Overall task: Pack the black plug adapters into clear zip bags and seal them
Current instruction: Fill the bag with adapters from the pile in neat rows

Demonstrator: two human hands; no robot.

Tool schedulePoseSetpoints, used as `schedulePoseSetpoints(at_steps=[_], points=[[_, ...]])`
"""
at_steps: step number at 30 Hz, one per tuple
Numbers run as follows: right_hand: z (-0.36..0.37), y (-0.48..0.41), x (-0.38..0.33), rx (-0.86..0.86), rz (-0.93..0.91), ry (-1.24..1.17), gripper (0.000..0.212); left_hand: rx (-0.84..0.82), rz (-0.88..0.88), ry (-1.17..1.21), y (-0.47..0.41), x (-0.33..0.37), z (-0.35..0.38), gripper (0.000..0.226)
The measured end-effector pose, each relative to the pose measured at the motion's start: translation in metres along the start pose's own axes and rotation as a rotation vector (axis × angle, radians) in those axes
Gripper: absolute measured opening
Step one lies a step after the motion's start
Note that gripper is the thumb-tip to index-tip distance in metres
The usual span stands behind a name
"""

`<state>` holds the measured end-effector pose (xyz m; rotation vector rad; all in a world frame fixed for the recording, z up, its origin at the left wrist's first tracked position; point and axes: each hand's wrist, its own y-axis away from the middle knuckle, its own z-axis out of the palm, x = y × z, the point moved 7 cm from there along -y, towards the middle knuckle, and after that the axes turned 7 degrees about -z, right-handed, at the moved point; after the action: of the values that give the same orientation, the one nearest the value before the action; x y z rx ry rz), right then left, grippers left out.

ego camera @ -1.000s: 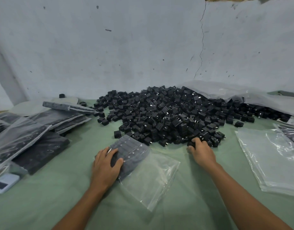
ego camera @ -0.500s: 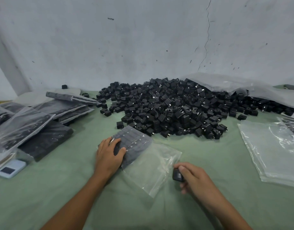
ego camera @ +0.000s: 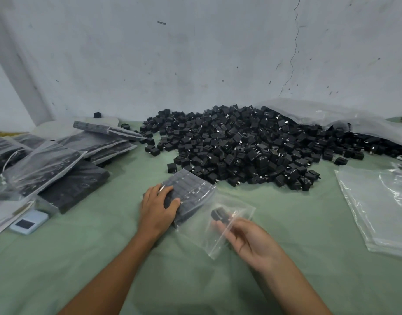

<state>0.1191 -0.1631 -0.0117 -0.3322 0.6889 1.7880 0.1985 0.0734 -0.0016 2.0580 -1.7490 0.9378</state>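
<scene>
On the green cloth, the left hand lies flat-fingered on the part-filled zip bag. Fingers of the right hand meet one plug adapter; blur hides any grip.

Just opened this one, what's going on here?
A person is filling a clear zip bag on the green table. The left hand rests on the adapter rows already inside. The right hand reaches to the bag's open end with one adapter at its fingertips; blur hides the grip. The loose pile lies behind.
</scene>
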Motion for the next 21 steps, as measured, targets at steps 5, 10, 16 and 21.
schedulePoseSetpoints(at_steps=[5, 10, 16, 21], points=[[0.009, -0.013, 0.012, -0.019, 0.063, 0.098, 0.028, 0.008, 0.008, 0.005, 0.0, 0.001, 0.001, 0.046], [0.029, -0.027, 0.022, -0.046, 0.05, 0.327, 0.021, -0.003, 0.001, 0.015, 0.002, 0.004, -0.001, 0.06], [0.044, -0.039, 0.008, -0.318, -0.289, 1.574, 0.043, 0.001, 0.006, -0.01, 0.0, 0.0, 0.002, 0.048], [0.043, -0.03, 0.02, -0.515, -0.202, 1.237, 0.028, -0.014, -0.017, -0.01, 0.0, 0.002, 0.002, 0.056]])
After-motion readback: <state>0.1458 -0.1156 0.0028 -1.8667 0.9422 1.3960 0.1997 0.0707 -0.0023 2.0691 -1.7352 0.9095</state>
